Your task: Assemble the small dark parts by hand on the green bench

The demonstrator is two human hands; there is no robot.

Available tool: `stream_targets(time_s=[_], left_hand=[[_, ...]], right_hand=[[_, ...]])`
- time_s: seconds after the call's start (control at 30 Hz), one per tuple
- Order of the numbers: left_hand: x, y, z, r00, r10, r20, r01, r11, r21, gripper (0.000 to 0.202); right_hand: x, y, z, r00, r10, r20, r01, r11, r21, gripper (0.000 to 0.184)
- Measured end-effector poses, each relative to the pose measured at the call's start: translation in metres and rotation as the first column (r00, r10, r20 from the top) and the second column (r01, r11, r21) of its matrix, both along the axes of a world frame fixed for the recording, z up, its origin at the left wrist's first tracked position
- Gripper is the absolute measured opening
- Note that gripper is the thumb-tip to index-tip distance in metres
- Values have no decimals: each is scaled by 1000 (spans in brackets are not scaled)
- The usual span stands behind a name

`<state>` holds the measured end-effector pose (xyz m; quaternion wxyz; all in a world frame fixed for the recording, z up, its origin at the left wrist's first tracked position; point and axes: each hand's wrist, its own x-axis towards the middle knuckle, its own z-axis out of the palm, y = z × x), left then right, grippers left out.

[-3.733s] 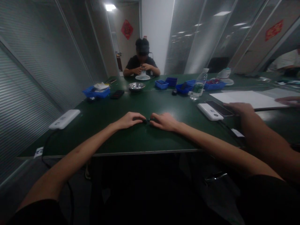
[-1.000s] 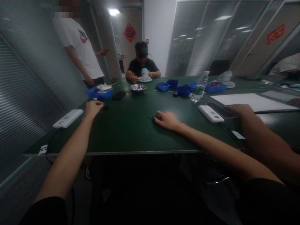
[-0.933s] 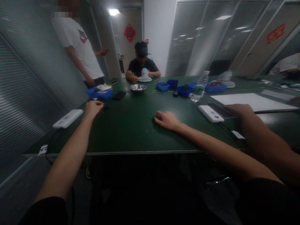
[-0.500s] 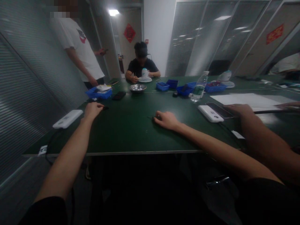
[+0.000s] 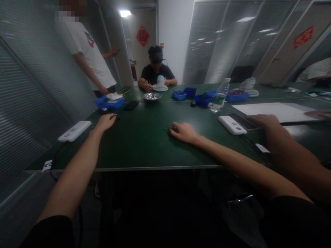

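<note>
On the green table (image 5: 139, 144), my left hand (image 5: 106, 122) reaches forward at the left with its fingers closed on a small dark piece (image 5: 118, 118). The piece is mostly hidden by the fingertips, and its kind cannot be made out. My right hand (image 5: 184, 132) rests on the tabletop near the middle, fingers curled round a thin dark tool (image 5: 165, 129). Only the tool's slim tip shows, pointing left; the rest is inside the hand. A wide gap of tabletop separates my two hands.
White power banks (image 5: 74, 131) lie left and right. Ahead stand a metal bowl (image 5: 152, 97), a dark phone (image 5: 131, 105), blue trays (image 5: 108, 102) and a water bottle (image 5: 219, 98). A neighbour's hands (image 5: 266, 121) touch a white board (image 5: 279, 111). One person sits opposite; another stands left.
My left hand has shifted slightly to the right and turned a little, keeping its fingers closed. My right hand stays in place. The neighbour's far hand moved slightly on the white board.
</note>
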<state>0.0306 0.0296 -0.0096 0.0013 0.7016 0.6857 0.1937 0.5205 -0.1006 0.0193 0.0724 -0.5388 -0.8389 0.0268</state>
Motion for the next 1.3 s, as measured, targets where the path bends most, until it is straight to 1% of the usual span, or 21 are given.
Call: stream_targets(time_s=[0.1,0.17,0.23,0.4,0.6,0.8,0.97,1.1,1.3], left_hand=[[1,6,-5,992,-123,-35,122,992,-24,46],[1,8,-7,985,-161,-57,160,987,-23,43],[2,9,-6,982,-171,-74,170,985,-18,41],[4,8,-4,987,-148,-70,147,989,-9,37],[8,5,-4,991,-133,-25,133,991,-11,36],[12,2,0,993,-118,17,119,992,-36,37],[19,-2,3,992,-121,30,122,992,-26,34],[21,-5,6,993,-119,24,120,992,-26,35],[24,-8,11,998,-52,-40,49,996,-75,37]], right_hand=[[0,0,-1,1000,0,3,0,1000,8,43],[0,0,-1,1000,1,4,-1,1000,11,42],[0,0,-1,1000,2,4,-2,1000,12,42],[0,1,-1,1000,-6,16,6,1000,9,44],[-1,1,-1,1000,-9,23,8,1000,19,42],[0,0,2,1000,-5,21,6,1000,-12,42],[-1,-2,3,1000,-6,11,6,1000,-11,42],[-1,-3,4,1000,-2,6,2,1000,-9,42],[-2,-3,5,1000,-5,6,5,1000,-18,44]])
